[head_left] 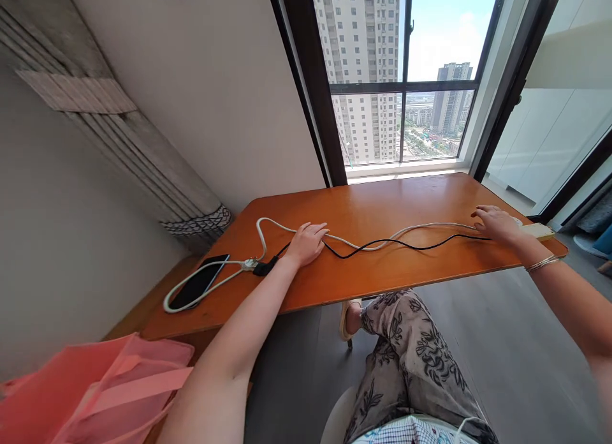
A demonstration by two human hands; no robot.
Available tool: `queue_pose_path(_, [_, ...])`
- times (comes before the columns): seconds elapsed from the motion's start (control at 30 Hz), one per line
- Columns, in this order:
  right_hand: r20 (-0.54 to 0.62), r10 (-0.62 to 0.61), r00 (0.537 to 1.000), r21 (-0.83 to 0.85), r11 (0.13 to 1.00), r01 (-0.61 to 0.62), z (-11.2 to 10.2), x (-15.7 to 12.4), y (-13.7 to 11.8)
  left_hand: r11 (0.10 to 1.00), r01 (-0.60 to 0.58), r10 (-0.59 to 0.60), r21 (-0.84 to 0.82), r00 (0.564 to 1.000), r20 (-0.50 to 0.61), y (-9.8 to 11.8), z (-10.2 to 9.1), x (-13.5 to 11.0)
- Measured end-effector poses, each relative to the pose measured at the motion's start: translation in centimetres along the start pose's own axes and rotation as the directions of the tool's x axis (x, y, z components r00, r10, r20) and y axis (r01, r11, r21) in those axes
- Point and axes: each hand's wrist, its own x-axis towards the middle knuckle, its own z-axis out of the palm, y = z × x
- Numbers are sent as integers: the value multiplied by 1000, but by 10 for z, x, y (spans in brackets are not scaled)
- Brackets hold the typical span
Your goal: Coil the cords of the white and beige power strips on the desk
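Note:
My left hand point(307, 242) lies on the orange-brown tabletop point(406, 201), fingers stretched out, across a white cable point(264, 230) and a black cable point(408, 244). Just left of that wrist are a black plug point(266, 266) and a white plug point(249, 264), close together. The white cable loops over a dark phone point(199, 283) lying flat. At the table's right end is my right hand point(497, 224), fingers extended, where both cables run in beneath or beside it. A cream-coloured flat block point(538, 231) sits just past its wrist; what it is, I cannot make out.
A pink bag point(95, 393) stands at the lower left, close to my left arm. Behind the table are a window point(404, 87) and a gathered grey curtain point(143, 157). My legs in patterned trousers point(411, 355) are below the front edge, over a grey floor point(507, 348).

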Motion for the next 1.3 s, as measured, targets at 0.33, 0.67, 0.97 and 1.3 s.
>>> queue_pose_path(0.33, [55,-499,865,252,845,471,20,12,-174,938,-148,200,-314,970,140,81,15,10])
queue_pose_path(0.67, [93,-544,834,217,829,516,29,31,-208,893,-202,249,-401,966,67,89,7,3])
queue_pose_path(0.97, [-59,-482,874,610,676,414,17,38,-197,868,-94,134,-487,990,46,105,1,7])
queue_pose_path(1.3, [-247,-446,860,723,506,470,-11,32,-199,691,-41,-104,-721,983,-154,117,-17,16])
